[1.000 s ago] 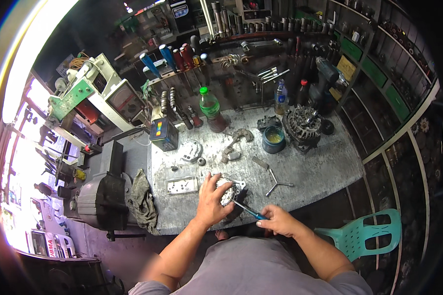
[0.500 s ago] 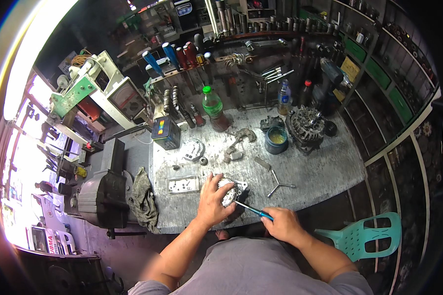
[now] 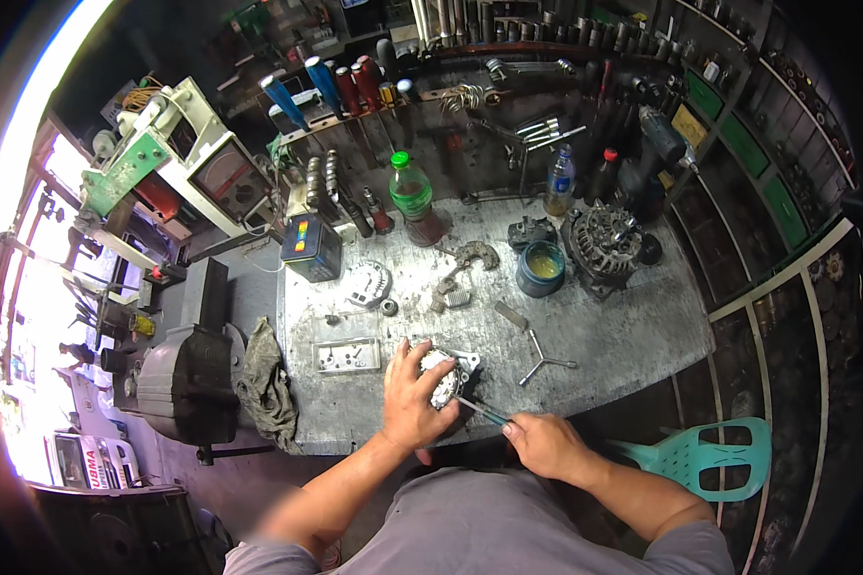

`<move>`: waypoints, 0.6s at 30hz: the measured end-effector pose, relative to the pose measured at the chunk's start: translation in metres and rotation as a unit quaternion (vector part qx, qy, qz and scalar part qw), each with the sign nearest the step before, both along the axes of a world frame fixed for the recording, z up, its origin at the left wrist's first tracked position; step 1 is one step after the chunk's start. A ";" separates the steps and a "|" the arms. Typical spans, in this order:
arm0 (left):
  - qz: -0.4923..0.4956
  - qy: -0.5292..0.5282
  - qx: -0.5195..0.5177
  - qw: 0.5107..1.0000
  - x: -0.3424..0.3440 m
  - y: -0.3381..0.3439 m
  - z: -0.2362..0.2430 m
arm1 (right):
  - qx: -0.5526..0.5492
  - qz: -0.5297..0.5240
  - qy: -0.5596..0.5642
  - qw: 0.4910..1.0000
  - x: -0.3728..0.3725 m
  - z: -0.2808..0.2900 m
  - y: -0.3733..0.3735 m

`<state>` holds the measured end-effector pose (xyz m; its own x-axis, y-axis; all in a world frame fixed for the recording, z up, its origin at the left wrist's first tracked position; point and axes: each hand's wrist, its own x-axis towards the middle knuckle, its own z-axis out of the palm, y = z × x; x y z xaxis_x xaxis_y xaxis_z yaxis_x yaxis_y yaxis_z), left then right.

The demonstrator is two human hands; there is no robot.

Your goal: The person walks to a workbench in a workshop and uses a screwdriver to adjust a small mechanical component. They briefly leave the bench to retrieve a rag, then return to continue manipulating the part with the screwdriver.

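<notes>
Near the bench's front edge lies a round silver metal housing (image 3: 466, 362), seemingly an alternator part. My left hand (image 3: 410, 404) closes over it, the fingers spread across the top and the thumb at the near side; the palm hides much of it. A blue-handled screwdriver (image 3: 489, 415) is gripped in my right hand (image 3: 551, 447). Its shaft points up and left, with the tip at the housing's lower right edge, close to my left thumb. A clear tray (image 3: 353, 347) of small parts sits to the left. On the right is a Y-shaped socket wrench (image 3: 544, 361).
Farther back on the workbench (image 3: 633, 335) stand an alternator (image 3: 601, 251), a blue tub (image 3: 541, 273), a green-capped bottle (image 3: 411, 196) and a black box (image 3: 310, 251). Another silver cover (image 3: 363, 285) lies behind the tray. A rag (image 3: 267, 383) drapes at left; a turquoise chair (image 3: 676, 458) stands right.
The view has shifted slightly. My right hand and the screwdriver have moved a little left, and its handle has turned in my fingers. My left hand keeps its hold on the housing.
</notes>
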<state>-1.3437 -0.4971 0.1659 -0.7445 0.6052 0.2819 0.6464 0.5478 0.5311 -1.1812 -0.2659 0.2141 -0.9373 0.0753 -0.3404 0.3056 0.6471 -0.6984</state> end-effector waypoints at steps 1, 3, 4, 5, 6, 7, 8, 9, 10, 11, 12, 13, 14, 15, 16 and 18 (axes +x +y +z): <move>0.001 0.001 -0.003 1.000 -0.001 0.000 0.000 | -0.016 -0.003 -0.008 1.000 -0.001 0.000 0.001; -0.009 -0.001 -0.002 1.000 -0.003 -0.001 0.001 | -0.049 0.003 -0.026 0.998 -0.005 -0.003 0.003; -0.011 -0.002 0.001 1.000 -0.004 -0.002 0.001 | -0.086 0.002 -0.047 0.995 -0.008 -0.005 0.008; -0.013 0.001 0.001 1.000 -0.004 -0.002 0.001 | -0.125 0.006 -0.081 0.989 -0.011 -0.007 0.012; -0.014 -0.002 0.005 1.000 -0.004 -0.002 0.001 | -0.157 -0.011 -0.109 0.982 -0.011 -0.010 0.013; -0.015 -0.001 0.006 1.000 -0.004 -0.002 0.001 | -0.133 0.012 -0.084 0.987 -0.011 -0.012 0.014; -0.017 0.002 0.008 1.000 -0.006 -0.002 0.001 | -0.103 0.013 -0.052 0.993 -0.009 -0.015 0.012; -0.017 0.005 0.005 1.000 -0.007 -0.001 0.000 | -0.077 0.022 -0.033 0.996 -0.006 -0.017 0.010; -0.015 0.005 0.002 1.000 -0.006 -0.002 0.000 | -0.072 0.034 -0.042 0.996 -0.009 -0.021 0.012; -0.010 0.010 -0.004 1.000 -0.006 -0.001 0.000 | -0.131 0.016 -0.080 0.988 -0.010 -0.024 0.015; -0.011 0.005 0.005 1.000 -0.006 -0.001 -0.001 | -0.187 0.006 -0.141 0.972 -0.013 -0.027 0.020; -0.012 0.002 0.004 1.000 -0.005 -0.001 -0.001 | -0.240 -0.003 -0.199 0.950 -0.015 -0.030 0.024; -0.013 0.004 0.004 1.000 -0.006 -0.002 0.000 | -0.330 -0.044 -0.291 0.897 -0.020 -0.032 0.030; -0.014 0.012 0.000 1.000 -0.007 -0.002 0.001 | -0.369 -0.035 -0.287 0.884 -0.023 -0.032 0.034; -0.012 0.009 0.001 1.000 -0.007 -0.002 0.002 | -0.389 -0.039 -0.299 0.871 -0.025 -0.032 0.036; -0.014 0.004 0.010 1.000 -0.006 -0.001 0.003 | -0.335 -0.022 -0.244 0.910 -0.024 -0.027 0.034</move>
